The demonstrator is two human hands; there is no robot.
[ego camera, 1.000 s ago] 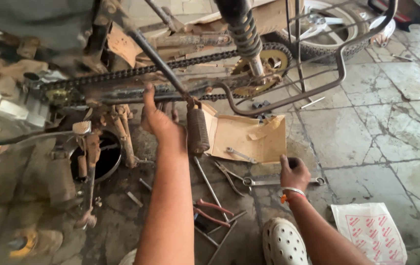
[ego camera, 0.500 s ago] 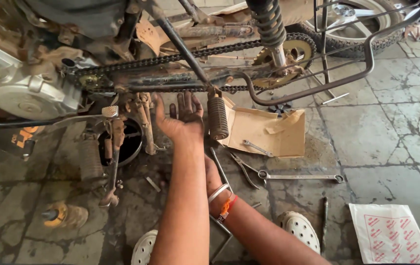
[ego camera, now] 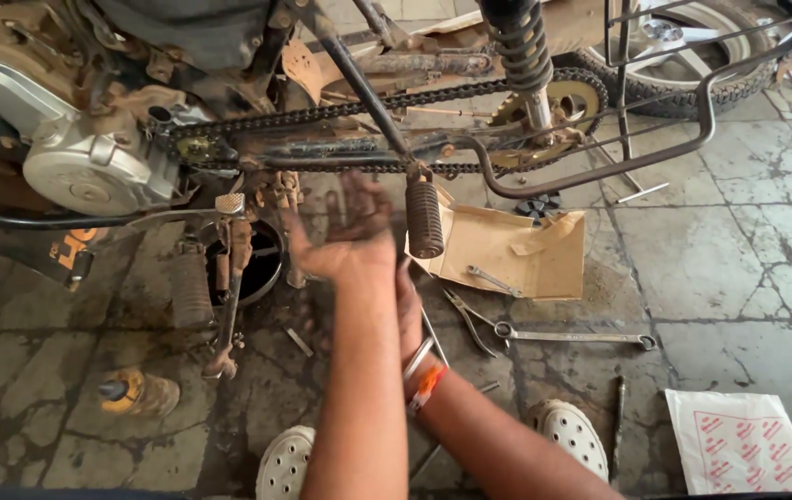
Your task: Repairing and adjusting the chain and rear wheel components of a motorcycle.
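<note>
My left hand [ego camera: 345, 236] is greasy and blurred, its fingers spread with nothing in them. It is raised just below the motorcycle's drive chain [ego camera: 368, 106], left of the black ribbed footpeg [ego camera: 424, 218]. My right arm crosses under my left forearm. Only the edge of my right hand [ego camera: 408, 298] shows beside that forearm, so its fingers are hidden. A bangle and an orange thread [ego camera: 425, 370] sit on the right wrist. Pliers [ego camera: 465, 319] and a long spanner [ego camera: 572, 335] lie on the floor to the right of my arms.
The silver engine cover [ego camera: 81, 176] is at left and the rear wheel [ego camera: 692, 56] at top right. An open cardboard box [ego camera: 516, 250] holds a small spanner. A black pan [ego camera: 261, 259], a small yellow bottle [ego camera: 137, 391], white clogs [ego camera: 573, 433] and a white printed bag [ego camera: 738, 440] lie around.
My right hand left the spanner area on the right and swung in under my left forearm. My left hand stayed near the footpeg. The view shifted left, showing the engine.
</note>
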